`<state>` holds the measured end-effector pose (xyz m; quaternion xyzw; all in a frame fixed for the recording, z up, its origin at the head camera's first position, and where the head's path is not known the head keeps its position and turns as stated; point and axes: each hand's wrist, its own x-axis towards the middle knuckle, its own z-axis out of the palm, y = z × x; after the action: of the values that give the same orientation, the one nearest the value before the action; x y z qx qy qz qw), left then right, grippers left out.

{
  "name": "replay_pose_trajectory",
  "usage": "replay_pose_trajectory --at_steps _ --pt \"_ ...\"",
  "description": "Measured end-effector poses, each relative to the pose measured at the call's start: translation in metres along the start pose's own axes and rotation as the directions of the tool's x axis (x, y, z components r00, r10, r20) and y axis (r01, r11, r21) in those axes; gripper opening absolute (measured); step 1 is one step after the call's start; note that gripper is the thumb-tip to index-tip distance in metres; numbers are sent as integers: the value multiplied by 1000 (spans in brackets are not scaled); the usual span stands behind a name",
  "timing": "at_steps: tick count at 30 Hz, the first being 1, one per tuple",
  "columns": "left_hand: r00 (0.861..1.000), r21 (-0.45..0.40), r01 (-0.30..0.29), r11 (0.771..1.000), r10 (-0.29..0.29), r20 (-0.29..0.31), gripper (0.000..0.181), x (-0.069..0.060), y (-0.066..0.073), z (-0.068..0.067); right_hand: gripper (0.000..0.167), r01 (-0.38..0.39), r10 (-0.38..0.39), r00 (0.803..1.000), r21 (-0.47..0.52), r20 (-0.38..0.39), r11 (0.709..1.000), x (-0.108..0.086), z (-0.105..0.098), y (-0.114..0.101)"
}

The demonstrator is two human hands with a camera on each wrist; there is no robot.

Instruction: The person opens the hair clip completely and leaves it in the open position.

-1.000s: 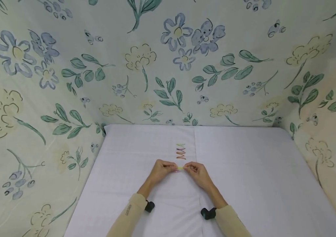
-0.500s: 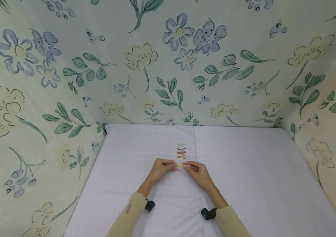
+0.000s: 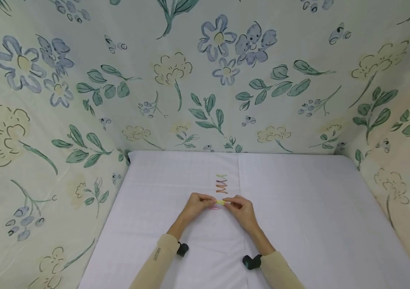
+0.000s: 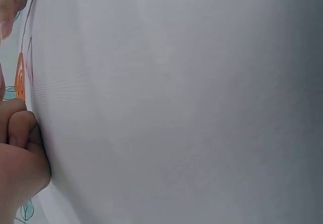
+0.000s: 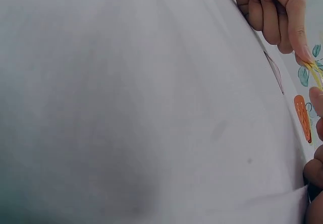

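A small yellow snap hair clip (image 3: 220,202) is stretched between both hands, just above the white cloth. My left hand (image 3: 198,206) pinches its left end between thumb and fingertips. At the other end, the thumb and fingers of my right hand (image 3: 241,208) pinch it. In the right wrist view, thin parts of the yellow clip (image 5: 315,71) show between the fingertips. A pink hair clip (image 3: 215,208) lies on the cloth just below, partly covered by the left hand in the head view. Beyond the hands lies an orange snap clip (image 5: 303,118).
Several hair clips, among them a green one (image 3: 221,176) and a dark purple one (image 3: 221,182), form a column beyond the hands. White cloth (image 3: 299,208) covers the table. Floral curtains (image 3: 176,100) enclose its back and sides.
Both hands have lifted slightly away from the pink clip with the yellow clip between them, so more of the pink clip shows. The right hand has shifted a little over the last half second.
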<state>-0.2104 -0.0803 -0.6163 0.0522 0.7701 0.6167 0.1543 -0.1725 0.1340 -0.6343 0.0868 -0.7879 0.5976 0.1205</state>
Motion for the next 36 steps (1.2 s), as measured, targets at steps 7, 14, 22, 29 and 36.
replay_pose_trajectory --at_steps 7,14,22,29,36 --pt "999 32 29 999 -30 12 23 1 2 -2 16 -1 1 1000 -1 18 1000 4 -1 1" --pt "998 6 47 999 -47 29 24 3 2 -3 15 26 -23 999 -76 46 997 4 -3 -3" --pt "998 -12 52 999 -51 36 25 2 4 -4 14 82 -79 996 -69 37 994 4 -2 -1" --pt "998 -4 54 999 -54 41 23 2 1 -6 13 100 -100 995 -56 18 993 4 -2 -1" --pt "1000 -25 -22 999 22 13 20 1 -5 -4 13 16 -14 999 -46 41 999 3 -2 -1"
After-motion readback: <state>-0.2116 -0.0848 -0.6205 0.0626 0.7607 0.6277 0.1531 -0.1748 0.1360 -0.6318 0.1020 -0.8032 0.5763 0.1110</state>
